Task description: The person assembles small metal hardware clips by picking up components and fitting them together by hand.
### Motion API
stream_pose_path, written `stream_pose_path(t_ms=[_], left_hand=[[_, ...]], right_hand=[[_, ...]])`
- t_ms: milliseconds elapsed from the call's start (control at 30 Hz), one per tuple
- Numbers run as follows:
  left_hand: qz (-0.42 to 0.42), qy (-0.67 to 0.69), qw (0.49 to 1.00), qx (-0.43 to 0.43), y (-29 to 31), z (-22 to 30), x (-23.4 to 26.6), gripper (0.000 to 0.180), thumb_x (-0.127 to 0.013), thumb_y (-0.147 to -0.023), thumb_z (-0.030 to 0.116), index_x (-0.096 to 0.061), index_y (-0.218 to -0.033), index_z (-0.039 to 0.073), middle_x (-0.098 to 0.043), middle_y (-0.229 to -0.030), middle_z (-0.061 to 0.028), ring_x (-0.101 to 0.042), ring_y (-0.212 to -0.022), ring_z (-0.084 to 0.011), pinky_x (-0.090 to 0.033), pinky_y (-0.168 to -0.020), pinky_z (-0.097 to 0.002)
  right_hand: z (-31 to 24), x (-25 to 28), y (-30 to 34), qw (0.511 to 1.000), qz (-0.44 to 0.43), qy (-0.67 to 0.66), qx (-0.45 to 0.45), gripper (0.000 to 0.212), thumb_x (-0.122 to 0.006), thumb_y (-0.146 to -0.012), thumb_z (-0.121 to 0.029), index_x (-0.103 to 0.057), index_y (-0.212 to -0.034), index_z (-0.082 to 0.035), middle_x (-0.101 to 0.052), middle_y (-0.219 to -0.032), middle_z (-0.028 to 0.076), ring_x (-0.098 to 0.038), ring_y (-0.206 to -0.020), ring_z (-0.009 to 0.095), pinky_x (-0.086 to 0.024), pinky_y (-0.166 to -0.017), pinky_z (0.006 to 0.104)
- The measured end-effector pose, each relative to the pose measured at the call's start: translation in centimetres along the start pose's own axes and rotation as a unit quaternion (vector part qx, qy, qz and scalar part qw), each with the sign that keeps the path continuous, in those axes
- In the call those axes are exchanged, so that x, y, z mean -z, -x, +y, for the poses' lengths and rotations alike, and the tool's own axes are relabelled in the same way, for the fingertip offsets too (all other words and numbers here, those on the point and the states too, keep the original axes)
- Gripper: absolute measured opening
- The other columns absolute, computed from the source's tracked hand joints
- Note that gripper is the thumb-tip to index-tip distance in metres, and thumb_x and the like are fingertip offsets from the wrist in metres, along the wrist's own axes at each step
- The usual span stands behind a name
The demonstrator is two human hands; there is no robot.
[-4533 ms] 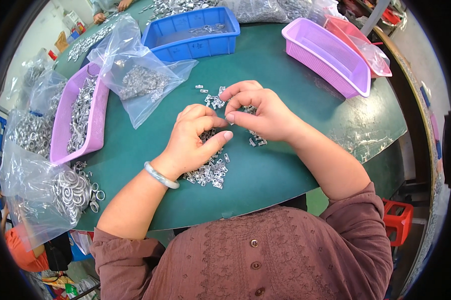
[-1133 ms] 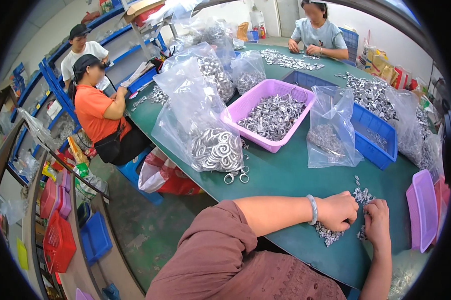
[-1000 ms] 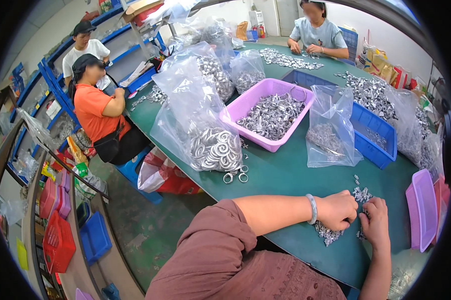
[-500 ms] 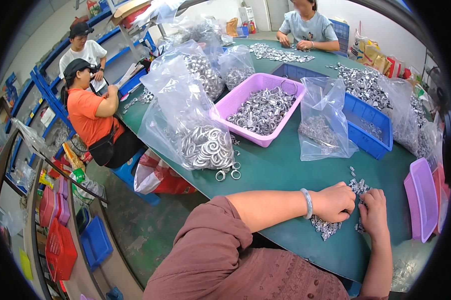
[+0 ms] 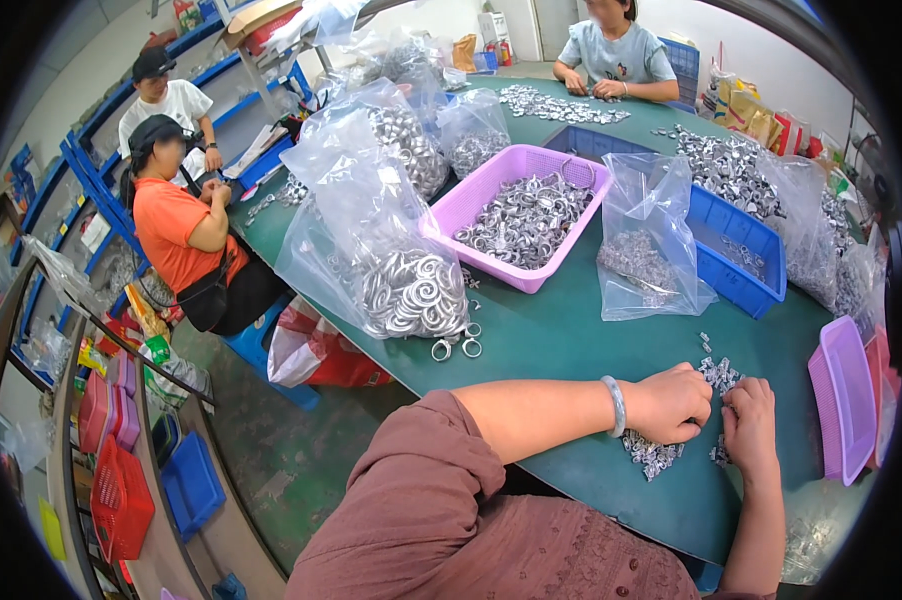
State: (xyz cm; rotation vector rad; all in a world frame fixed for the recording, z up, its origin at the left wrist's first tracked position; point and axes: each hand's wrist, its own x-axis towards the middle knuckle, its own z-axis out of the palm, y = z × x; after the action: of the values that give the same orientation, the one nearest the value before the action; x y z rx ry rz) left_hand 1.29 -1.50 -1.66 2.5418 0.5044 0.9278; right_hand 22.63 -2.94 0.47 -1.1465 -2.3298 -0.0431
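Silver-coloured metal parts (image 5: 651,458) lie in small heaps near the front edge of the green bench (image 5: 551,345), under and beside both hands. Left hand (image 5: 671,403): fingers curled. Right hand (image 5: 750,425): fingers bent, just beside the left. Whether either grips a part cannot be determined. Farther from the front edge: clear bag (image 5: 646,245), blue tray (image 5: 736,284).

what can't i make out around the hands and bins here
Head view, all of these:
- what the left hand may hold: hidden by the hand itself
- what the right hand may hold: hidden by its bent fingers
- exact shape of the small metal parts: too small
- most of the red bin: behind the lilac bin
- right elbow: cut off by the lower edge
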Motion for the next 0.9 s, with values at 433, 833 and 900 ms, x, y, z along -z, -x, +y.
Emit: stream_pose_path(t_ms=[433,833,900], left_hand=[[0.038,-0.001,0.997,-0.067,-0.7,0.2,1.0,0.010,-0.069,-0.069,0.015,-0.062,-0.071,0.007,-0.057,-0.073,-0.0085,-0.058,-0.074,-0.0313,-0.046,-0.068,-0.0431],[-0.044,-0.014,0.999,0.007,-0.8,0.8,2.2,0.009,-0.069,-0.076,0.005,-0.067,-0.085,0.006,-0.063,-0.087,-0.0052,-0.060,-0.086,-0.0241,-0.043,-0.083,-0.0362],[-0.046,-0.019,0.999,0.014,-0.8,0.7,2.2,0.009,-0.069,-0.076,0.005,-0.067,-0.085,0.006,-0.063,-0.087,-0.0049,-0.060,-0.087,-0.0236,-0.043,-0.084,-0.0363]], right_hand=[[0.5,0.1,-0.3,0.999,0.014,0.033,0.021,0.005,-0.061,-0.076,-0.003,-0.060,-0.081,-0.005,-0.058,-0.083,0.011,-0.054,-0.085,0.032,-0.042,-0.080,0.0434],[1.6,1.0,-0.4,0.997,-0.004,-0.061,-0.055,0.013,-0.060,-0.079,0.001,-0.068,-0.088,-0.003,-0.064,-0.088,0.009,-0.058,-0.089,0.031,-0.047,-0.082,0.0398],[1.7,0.8,-0.1,0.995,-0.016,-0.072,-0.072,0.012,-0.062,-0.079,-0.001,-0.068,-0.089,-0.003,-0.063,-0.089,0.009,-0.057,-0.089,0.030,-0.047,-0.083,0.0399]])
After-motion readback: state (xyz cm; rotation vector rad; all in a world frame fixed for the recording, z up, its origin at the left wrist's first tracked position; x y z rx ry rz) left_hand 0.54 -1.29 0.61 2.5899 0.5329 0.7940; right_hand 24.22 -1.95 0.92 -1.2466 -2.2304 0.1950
